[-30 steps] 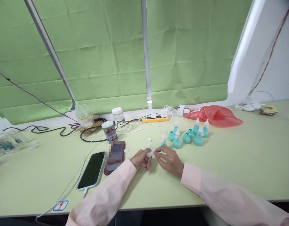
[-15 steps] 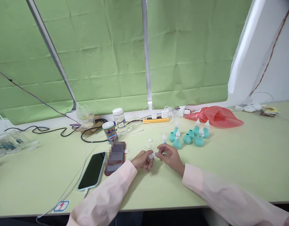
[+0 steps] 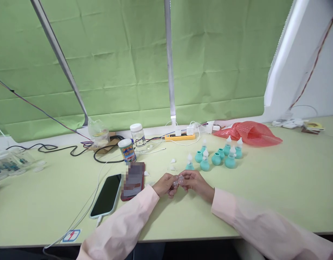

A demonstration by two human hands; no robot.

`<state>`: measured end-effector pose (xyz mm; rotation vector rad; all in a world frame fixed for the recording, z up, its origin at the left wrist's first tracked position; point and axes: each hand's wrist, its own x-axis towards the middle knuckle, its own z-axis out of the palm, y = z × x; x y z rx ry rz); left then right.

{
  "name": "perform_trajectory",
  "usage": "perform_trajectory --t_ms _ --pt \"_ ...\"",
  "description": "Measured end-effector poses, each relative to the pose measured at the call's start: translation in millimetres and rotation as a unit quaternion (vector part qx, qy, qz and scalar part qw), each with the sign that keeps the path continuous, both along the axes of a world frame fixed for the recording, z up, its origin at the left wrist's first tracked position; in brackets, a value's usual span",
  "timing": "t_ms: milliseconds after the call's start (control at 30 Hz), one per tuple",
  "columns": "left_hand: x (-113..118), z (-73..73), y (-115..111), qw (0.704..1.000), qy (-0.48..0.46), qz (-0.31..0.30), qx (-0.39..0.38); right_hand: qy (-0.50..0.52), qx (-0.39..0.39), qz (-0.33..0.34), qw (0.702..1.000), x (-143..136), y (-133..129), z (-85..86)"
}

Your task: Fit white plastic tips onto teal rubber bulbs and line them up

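Observation:
My left hand [image 3: 165,185] and my right hand [image 3: 197,183] meet over the table, fingers closed on a small clear plastic piece [image 3: 181,179]. Fingers cover much of it, and I cannot tell whether it is one part or two pressed together. Just beyond the hands stands a teal squeeze bulb [image 3: 189,166] with a clear pointed top. Several more teal bulbs are grouped to its right: some wear clear tops, like the one at the front right [image 3: 230,161], while others, such as the open bulb [image 3: 216,159], have bare necks. Small white tips [image 3: 173,168] lie beyond my left hand.
Left of my hands lie a dark phone [image 3: 106,196] on a charging cable and a red-cased phone [image 3: 133,184]. Behind them stand a printed tub [image 3: 127,150] and a clear jar [image 3: 138,138]. A yellow power strip [image 3: 180,137] and a red plastic bag [image 3: 250,133] line the back.
My right hand has moved left and down to meet my left hand, and its fingers have closed on the clear plastic piece. The left hand has barely moved.

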<state>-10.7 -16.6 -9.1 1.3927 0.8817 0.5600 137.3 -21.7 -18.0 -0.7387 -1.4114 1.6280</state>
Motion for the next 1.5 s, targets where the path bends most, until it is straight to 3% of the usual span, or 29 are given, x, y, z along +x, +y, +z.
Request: perform_trajectory --t_ms 233,367,500,633,733,800,900,967,1067,1267,1367,1500 --pt "0.2 1.2 0.6 0.998 -0.048 0.004 -0.051 0.035 -0.007 0.016 0.999 0.3 -2.3 2.0" --pt "-0.1 -1.1 1.5 0.999 -0.036 -0.004 -0.020 0.026 0.003 0.006 1.000 0.1 -2.6 1.2" --pt "1.7 -4.4 1.4 0.999 -0.027 0.029 0.028 0.024 -0.003 0.006 1.000 0.4 -2.7 0.4" --pt "3.3 -5.7 0.0 0.996 -0.003 0.046 0.080 0.023 0.039 -0.022 0.999 -0.6 -3.4 1.6" --pt "3.2 3.1 2.3 0.989 0.060 0.059 0.121 0.036 0.060 -0.039 0.997 -0.6 -3.2 2.5" --pt "3.0 14.8 10.3 0.975 0.085 0.121 0.165 0.050 0.061 -0.027 0.997 0.7 -3.1 2.6" --pt "6.4 34.2 36.7 0.928 0.096 0.198 0.301 0.044 0.032 0.078 0.995 4.1 -3.1 1.9" --pt "14.2 42.9 61.7 0.890 0.139 0.172 0.399 0.030 -0.014 0.180 0.983 6.9 -2.5 1.1" --pt "35.2 45.4 100.3 0.891 0.213 0.048 0.399 0.018 -0.073 0.276 0.958 10.7 -0.1 0.0" --pt "82.4 30.8 145.1 0.914 0.218 -0.094 0.328 0.030 -0.093 0.295 0.950 13.0 3.2 -1.8" --pt "93.7 21.4 152.8 0.928 0.183 -0.091 0.311 0.023 -0.089 0.301 0.949 12.2 2.8 -3.1" --pt "85.4 18.9 155.8 0.935 0.147 -0.017 0.322 0.016 -0.087 0.301 0.949 13.1 2.6 -3.8"
